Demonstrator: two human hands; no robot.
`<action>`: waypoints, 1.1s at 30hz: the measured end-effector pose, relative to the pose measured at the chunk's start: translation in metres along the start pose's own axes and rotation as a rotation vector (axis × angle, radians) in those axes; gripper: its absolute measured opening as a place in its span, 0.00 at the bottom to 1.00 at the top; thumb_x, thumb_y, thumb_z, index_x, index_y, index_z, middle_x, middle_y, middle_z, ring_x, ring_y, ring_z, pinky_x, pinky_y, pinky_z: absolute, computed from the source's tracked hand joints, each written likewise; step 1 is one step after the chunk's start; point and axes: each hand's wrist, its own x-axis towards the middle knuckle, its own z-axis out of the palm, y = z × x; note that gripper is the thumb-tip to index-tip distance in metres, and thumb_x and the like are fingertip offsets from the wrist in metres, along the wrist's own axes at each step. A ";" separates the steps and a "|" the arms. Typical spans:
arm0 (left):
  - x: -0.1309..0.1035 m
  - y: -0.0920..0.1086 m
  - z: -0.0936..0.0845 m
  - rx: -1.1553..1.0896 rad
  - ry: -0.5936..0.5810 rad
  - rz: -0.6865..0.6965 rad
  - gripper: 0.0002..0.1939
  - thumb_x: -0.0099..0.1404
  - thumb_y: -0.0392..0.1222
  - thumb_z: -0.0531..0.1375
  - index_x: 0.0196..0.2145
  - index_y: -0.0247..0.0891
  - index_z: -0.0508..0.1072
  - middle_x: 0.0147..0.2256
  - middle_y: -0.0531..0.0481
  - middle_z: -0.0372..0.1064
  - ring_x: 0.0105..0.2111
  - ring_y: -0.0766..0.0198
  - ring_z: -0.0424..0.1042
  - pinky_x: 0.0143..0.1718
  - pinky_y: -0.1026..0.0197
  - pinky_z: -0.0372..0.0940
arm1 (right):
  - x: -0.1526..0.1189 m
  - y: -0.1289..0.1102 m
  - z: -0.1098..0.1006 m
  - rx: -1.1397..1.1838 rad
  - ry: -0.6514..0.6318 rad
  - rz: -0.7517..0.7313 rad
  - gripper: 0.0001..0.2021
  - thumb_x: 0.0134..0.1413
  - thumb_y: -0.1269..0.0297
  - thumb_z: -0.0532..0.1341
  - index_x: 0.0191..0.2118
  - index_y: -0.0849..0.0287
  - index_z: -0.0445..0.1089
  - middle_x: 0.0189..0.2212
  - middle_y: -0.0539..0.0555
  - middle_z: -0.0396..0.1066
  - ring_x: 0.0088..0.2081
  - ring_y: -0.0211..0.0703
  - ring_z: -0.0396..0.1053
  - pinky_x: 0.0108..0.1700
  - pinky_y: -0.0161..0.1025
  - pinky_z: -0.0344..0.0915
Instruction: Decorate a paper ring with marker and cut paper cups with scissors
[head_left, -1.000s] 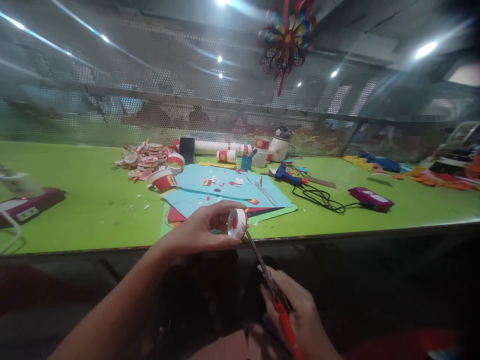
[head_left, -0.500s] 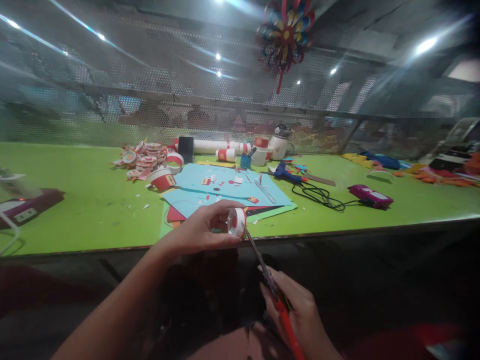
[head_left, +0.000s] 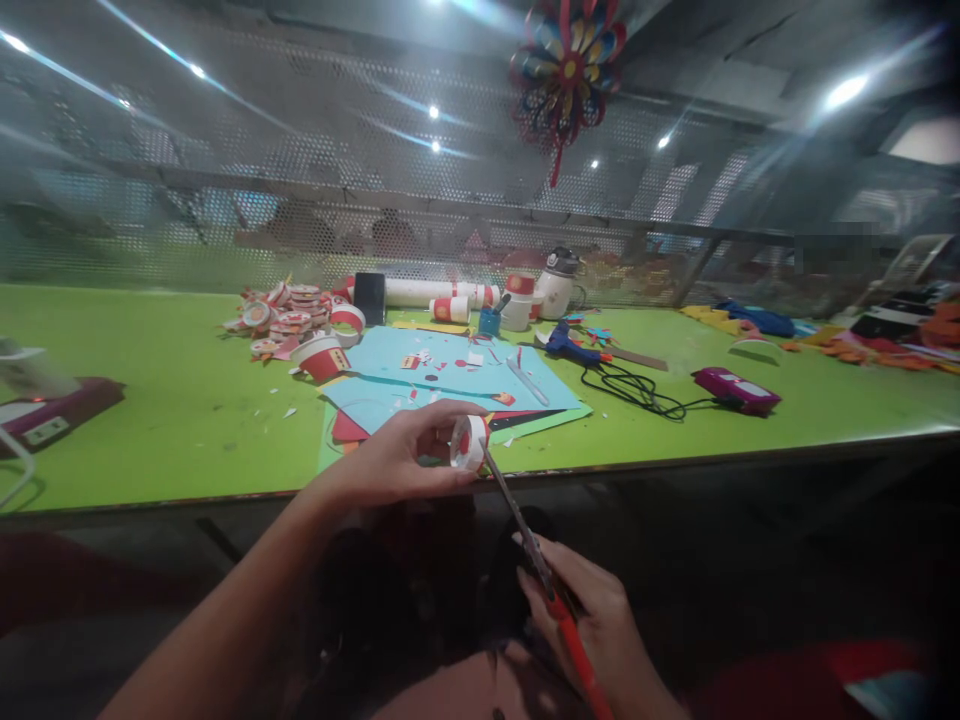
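At the table's front edge my left hand [head_left: 409,452] grips a short red-and-white paper cup piece [head_left: 469,443] between thumb and fingers, its round face turned partly toward me. My right hand [head_left: 589,605] is wrapped round red-handled scissors [head_left: 525,535], low and to the right. The tip of the scissors touches the cup piece at its right side. Behind my left hand, light blue paper sheets [head_left: 390,355] carry small red and white scraps.
On the green table [head_left: 187,420] lie a heap of paper cup pieces [head_left: 289,318], a cut cup [head_left: 322,357], a blue glue gun [head_left: 570,345] with black cable, a purple power strip [head_left: 735,390], a small blue container [head_left: 489,321] and a white bottle [head_left: 555,288].
The scissor tip has shifted slightly from the cup piece's lower right edge toward its upper part. Both hands otherwise keep nearly the same place, and the view has moved slightly.
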 end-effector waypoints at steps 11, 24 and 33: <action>-0.003 0.002 -0.005 0.047 0.006 -0.044 0.27 0.58 0.38 0.64 0.55 0.33 0.66 0.42 0.43 0.72 0.41 0.60 0.73 0.43 0.59 0.69 | -0.001 -0.004 -0.023 0.156 0.034 0.378 0.18 0.56 0.54 0.60 0.45 0.62 0.75 0.27 0.53 0.71 0.26 0.39 0.67 0.28 0.30 0.66; -0.003 0.005 -0.013 -0.249 -0.127 0.020 0.19 0.62 0.42 0.63 0.48 0.39 0.62 0.47 0.43 0.67 0.36 0.64 0.69 0.26 0.68 0.66 | -0.007 -0.017 -0.031 0.226 -0.195 0.355 0.19 0.56 0.53 0.60 0.50 0.55 0.74 0.37 0.55 0.74 0.39 0.46 0.74 0.41 0.35 0.70; -0.002 0.008 -0.007 0.002 -0.059 0.043 0.21 0.59 0.41 0.64 0.49 0.35 0.68 0.46 0.42 0.68 0.43 0.59 0.70 0.38 0.62 0.70 | 0.023 -0.049 -0.044 0.381 0.010 0.435 0.19 0.55 0.51 0.62 0.46 0.59 0.72 0.23 0.51 0.69 0.26 0.40 0.70 0.28 0.33 0.69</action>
